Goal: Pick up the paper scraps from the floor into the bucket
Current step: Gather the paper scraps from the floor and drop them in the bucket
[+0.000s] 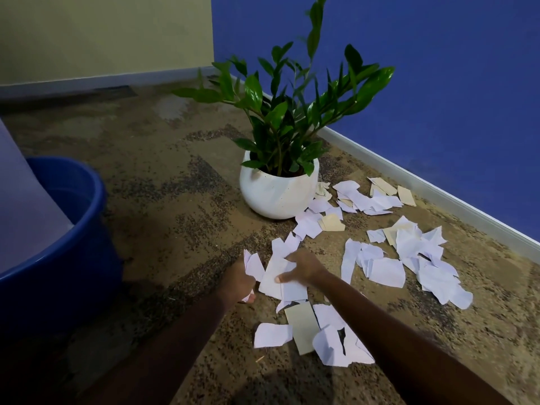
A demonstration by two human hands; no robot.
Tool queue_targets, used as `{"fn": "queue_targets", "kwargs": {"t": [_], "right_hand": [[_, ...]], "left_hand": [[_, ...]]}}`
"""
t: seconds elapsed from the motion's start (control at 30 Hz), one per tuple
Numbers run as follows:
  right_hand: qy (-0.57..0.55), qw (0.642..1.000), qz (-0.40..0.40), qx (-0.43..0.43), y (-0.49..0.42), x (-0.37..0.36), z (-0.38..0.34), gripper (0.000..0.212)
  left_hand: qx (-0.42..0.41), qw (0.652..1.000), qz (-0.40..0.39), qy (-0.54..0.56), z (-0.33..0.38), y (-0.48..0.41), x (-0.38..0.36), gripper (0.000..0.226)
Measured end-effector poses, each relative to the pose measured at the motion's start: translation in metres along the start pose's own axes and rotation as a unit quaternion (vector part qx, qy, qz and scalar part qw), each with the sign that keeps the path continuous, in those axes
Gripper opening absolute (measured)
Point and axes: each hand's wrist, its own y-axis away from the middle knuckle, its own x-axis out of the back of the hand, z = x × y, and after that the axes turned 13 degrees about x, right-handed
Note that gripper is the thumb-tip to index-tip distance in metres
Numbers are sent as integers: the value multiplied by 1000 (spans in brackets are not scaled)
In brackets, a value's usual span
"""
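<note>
Head view: left grip (238, 283) and right grip (304, 268) clutch paper scraps (277, 283) (bucket (58, 282) well left).

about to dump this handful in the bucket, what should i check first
1. Left hand grips a handful of scraps: ok.
2. Right hand pinches a white sheet: ok.
3. Bucket stands open-topped to the left: ok.
4. Plant pot is off the way to the bucket: ok.
5. Room inside the bucket: cannot tell, its inside is mostly hidden.
6. Floor cleared: not ok, loose scraps lie by the pot and wall.
</note>
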Motion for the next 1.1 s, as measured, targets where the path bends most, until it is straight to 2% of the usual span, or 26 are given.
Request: {"fn": "queue_targets", "kwargs": {"t": [0.23,0.37,0.43,0.53,0.63,0.7,0.73,0.8,0.9,1.1], "right_hand": [[29,999,-29,8,-2,-18,-10,64],[8,1000,0,12,0,-11,-11,44],[6,1000,7,19,3,-2,-17,48],[25,998,43,48,8,12,-37,55],[0,992,96,80,13,28,-72,43],[-18,984,134,115,15,36,-99,22],[-28,979,154,134,15,38,-113,21],[-55,966,189,164,14,41,-143,29],[-101,950,217,200,12,40,-190,36],[-191,924,229,240,7,29,-282,40]], "left_hand": [[10,1000,-9,9,-5,0,10,48],[6,1000,5,-2,-3,2,20,51],[-1,1000,18,-14,-2,6,26,51],[-27,999,35,-22,4,12,41,39],[-86,995,56,-16,16,30,60,34],[-125,989,83,-7,26,41,78,32],[-141,985,103,-6,31,46,89,27],[-171,974,149,7,39,57,114,20],[-201,953,218,61,44,74,153,42],[-144,908,374,119,36,104,220,43]]}}
